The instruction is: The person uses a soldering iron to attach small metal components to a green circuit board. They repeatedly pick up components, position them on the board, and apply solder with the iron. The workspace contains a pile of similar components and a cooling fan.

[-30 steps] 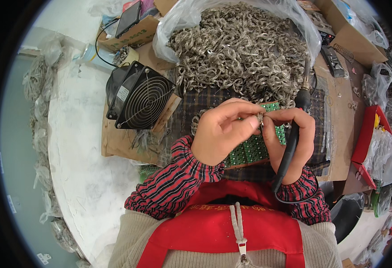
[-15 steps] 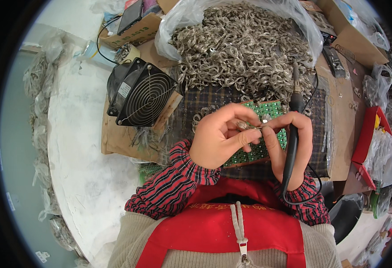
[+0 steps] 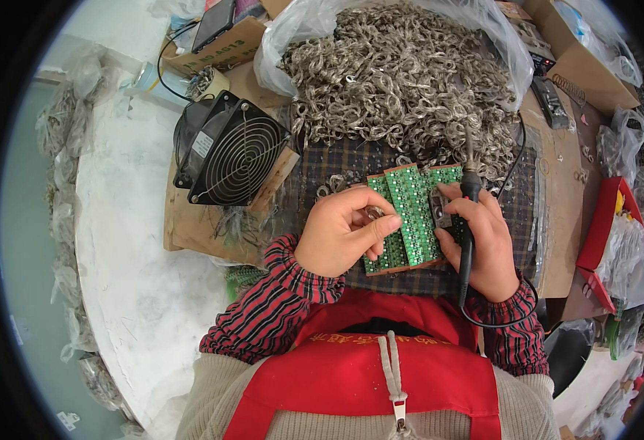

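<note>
Green circuit boards (image 3: 414, 220) lie side by side on a dark plaid cloth, partly covered by my hands. My left hand (image 3: 342, 231) hovers over the left board, thumb and fingers pinched on a small loop of silvery wire (image 3: 373, 213), mostly hidden by the fingers. In my right hand (image 3: 487, 242) a black soldering iron (image 3: 466, 257) is held, its tip pointing away from me. The right thumb and fingertips also reach around a small dark-and-silver piece (image 3: 440, 207) on the right board; whether they grip it is unclear.
Beyond the boards a large heap of looped silvery wires (image 3: 402, 73) sits in a clear plastic bag (image 3: 285, 55). A black fan (image 3: 237, 154) stands to the left. To the right are a red box (image 3: 604, 227) and a cardboard box (image 3: 593, 62). The iron's cord loops beside my right wrist.
My hands, which met over the boards, have drawn apart. The left moved left with the wire loop; the right came down onto the right board, the soldering iron shifting left and nearer.
</note>
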`<state>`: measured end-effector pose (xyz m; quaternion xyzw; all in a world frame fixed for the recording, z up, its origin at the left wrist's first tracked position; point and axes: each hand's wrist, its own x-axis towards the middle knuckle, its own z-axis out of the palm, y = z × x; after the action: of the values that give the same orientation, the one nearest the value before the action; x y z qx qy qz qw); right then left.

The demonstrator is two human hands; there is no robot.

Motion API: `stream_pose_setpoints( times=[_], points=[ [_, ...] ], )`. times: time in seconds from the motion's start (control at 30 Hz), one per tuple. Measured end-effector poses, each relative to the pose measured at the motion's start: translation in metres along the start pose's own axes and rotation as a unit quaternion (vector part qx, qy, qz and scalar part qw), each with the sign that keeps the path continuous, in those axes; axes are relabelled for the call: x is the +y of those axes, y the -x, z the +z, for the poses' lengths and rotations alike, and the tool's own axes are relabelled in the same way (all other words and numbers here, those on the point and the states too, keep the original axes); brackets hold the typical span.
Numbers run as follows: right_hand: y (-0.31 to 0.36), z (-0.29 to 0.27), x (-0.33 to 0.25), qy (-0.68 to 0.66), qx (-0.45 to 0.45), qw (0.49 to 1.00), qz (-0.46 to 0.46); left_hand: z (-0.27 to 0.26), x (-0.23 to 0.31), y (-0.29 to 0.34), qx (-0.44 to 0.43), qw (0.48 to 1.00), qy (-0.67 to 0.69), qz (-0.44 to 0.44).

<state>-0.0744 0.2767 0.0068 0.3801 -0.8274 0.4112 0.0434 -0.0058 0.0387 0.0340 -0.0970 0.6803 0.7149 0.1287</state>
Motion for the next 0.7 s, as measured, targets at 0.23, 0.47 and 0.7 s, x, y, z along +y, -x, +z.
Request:
stream_pose_setpoints(
  times=[0.23, 0.47, 0.7],
  points=[
    [-0.004, -0.003, 0.006, -0.011, -0.017, 1.0, -0.009, -0.001, -0.009, 0.002, 0.015, 1.0, 0.0, -0.009],
    [-0.009, -0.008, 0.009, -0.031, -0.035, 0.999, -0.002, -0.003, -0.012, 0.005, -0.004, 1.0, -0.013, -0.027],
    [-0.012, -0.004, -0.011, -0.029, -0.045, 0.998, -0.045, -0.004, -0.009, 0.009, -0.007, 1.0, 0.005, -0.03]
  ],
)
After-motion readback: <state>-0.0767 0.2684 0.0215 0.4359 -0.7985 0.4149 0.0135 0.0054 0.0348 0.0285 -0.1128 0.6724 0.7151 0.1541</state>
